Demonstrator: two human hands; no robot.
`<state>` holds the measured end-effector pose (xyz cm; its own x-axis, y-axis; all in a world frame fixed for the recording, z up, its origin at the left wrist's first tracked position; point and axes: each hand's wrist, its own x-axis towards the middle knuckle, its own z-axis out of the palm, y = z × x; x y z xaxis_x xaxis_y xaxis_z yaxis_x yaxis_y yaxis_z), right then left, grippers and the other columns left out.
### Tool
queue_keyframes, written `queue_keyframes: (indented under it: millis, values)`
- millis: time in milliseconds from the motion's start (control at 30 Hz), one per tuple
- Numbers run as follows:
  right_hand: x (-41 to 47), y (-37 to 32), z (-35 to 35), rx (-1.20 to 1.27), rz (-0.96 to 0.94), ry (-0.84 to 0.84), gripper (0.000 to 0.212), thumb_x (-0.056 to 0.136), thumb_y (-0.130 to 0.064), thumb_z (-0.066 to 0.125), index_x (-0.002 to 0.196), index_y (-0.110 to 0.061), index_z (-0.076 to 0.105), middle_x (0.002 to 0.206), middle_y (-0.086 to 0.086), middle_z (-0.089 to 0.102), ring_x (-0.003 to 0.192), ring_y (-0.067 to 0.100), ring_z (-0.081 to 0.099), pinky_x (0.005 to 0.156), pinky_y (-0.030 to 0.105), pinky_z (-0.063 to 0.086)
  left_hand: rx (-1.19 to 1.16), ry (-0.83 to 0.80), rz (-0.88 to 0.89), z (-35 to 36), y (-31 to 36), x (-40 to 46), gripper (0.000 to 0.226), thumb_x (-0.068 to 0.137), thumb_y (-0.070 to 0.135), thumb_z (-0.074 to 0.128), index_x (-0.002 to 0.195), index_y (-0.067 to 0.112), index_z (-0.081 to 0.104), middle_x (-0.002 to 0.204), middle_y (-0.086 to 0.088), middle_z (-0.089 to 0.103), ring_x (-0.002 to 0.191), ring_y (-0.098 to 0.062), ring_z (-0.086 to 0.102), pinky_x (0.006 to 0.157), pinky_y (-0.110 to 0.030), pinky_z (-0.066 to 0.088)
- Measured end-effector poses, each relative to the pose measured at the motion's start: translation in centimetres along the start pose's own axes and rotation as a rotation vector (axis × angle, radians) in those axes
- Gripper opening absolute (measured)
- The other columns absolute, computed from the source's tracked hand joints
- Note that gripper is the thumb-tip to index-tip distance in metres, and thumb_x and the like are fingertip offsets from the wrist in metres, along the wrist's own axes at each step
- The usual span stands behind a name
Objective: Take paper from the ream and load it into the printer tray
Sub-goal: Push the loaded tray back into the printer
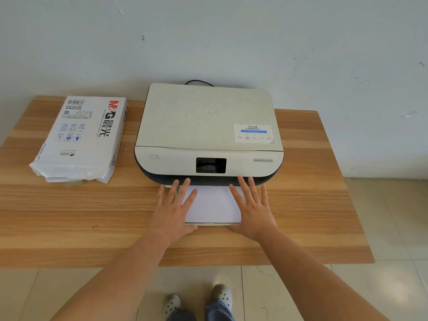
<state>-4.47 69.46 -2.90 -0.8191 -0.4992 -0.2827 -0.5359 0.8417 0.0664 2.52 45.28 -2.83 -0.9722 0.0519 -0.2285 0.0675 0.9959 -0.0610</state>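
A white printer (pixel 208 126) with a dark base stands at the middle back of the wooden table (pixel 69 216). Its tray (pixel 209 224) sticks out at the front with a stack of white paper (pixel 214 203) lying in it, the far end under the printer. My left hand (pixel 176 209) lies flat on the paper's left edge, fingers spread. My right hand (pixel 252 208) lies flat on its right edge, fingers spread too. Neither hand grips anything. The paper ream (pixel 81 137), in a white wrapper torn open at the near end, lies at the table's left.
A black cable (pixel 198 82) runs behind the printer along the white wall. The table's near edge is close to my body, with tiled floor and my shoes (pixel 222 295) below it. Bare wood shows between the ream and the printer.
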Motion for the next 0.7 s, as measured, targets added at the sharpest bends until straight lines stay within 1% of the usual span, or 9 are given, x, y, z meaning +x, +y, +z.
queue_keyframes:
  millis: [67, 233, 333, 433, 600, 700]
  values:
    - [0.3, 0.1, -0.3, -0.008, -0.004, 0.006, 0.113, 0.075, -0.074, 0.052, 0.150, -0.028, -0.017, 0.156, 0.007, -0.033, 0.140, 0.031, -0.036, 0.113, 0.061, -0.016, 0.023, 0.003, 0.001, -0.1, 0.0, 0.3, 0.101, 0.079, 0.075, 0.044, 0.150, 0.029, -0.012, 0.156, -0.005, -0.030, 0.145, -0.031, -0.020, 0.115, -0.058, -0.009]
    - [1.0, 0.2, -0.6, -0.053, 0.005, 0.012, 0.114, 0.075, -0.076, 0.051, 0.152, -0.023, -0.016, 0.156, 0.010, -0.033, 0.141, 0.034, -0.033, 0.113, 0.063, -0.013, 0.029, 0.032, 0.011, -0.4, -0.4, 1.2, 0.103, 0.077, 0.074, 0.049, 0.151, 0.030, -0.008, 0.156, -0.006, -0.030, 0.145, -0.031, -0.021, 0.114, -0.060, -0.010]
    - [1.6, 0.2, -0.8, -0.067, 0.003, 0.029, 0.114, 0.077, -0.076, 0.048, 0.151, -0.022, -0.019, 0.155, 0.010, -0.034, 0.141, 0.034, -0.034, 0.114, 0.063, -0.011, 0.033, 0.052, -0.005, -0.3, -0.7, 1.8, 0.107, 0.075, 0.074, 0.052, 0.148, 0.030, -0.013, 0.155, -0.006, -0.032, 0.145, -0.032, -0.020, 0.114, -0.061, -0.009]
    - [2.1, 0.3, -1.1, -0.059, 0.017, 0.060, 0.117, 0.074, -0.075, 0.054, 0.151, -0.023, -0.017, 0.158, 0.010, -0.028, 0.143, 0.034, -0.029, 0.115, 0.062, -0.009, 0.041, 0.060, -0.014, -0.5, -0.8, 2.5, 0.108, 0.076, 0.074, 0.051, 0.146, 0.030, -0.018, 0.154, -0.006, -0.035, 0.144, -0.032, -0.023, 0.114, -0.061, -0.009]
    - [2.9, 0.7, -1.9, -0.091, 0.007, 0.072, 0.116, 0.077, -0.071, 0.054, 0.150, -0.022, -0.022, 0.156, 0.010, -0.032, 0.142, 0.034, -0.032, 0.114, 0.061, -0.012, 0.070, 0.075, -0.023, -0.9, -0.8, 3.5, 0.112, 0.074, 0.074, 0.054, 0.149, 0.029, -0.016, 0.155, -0.006, -0.034, 0.144, -0.033, -0.024, 0.114, -0.061, -0.008]
    - [3.3, 0.8, -2.0, -0.090, 0.022, 0.086, 0.116, 0.076, -0.069, 0.058, 0.151, -0.022, -0.017, 0.158, 0.010, -0.028, 0.143, 0.035, -0.028, 0.115, 0.061, -0.010, 0.088, 0.084, -0.033, -1.3, -0.9, 3.9, 0.114, 0.074, 0.075, 0.054, 0.149, 0.029, -0.018, 0.155, -0.007, -0.035, 0.143, -0.033, -0.026, 0.114, -0.062, -0.007]
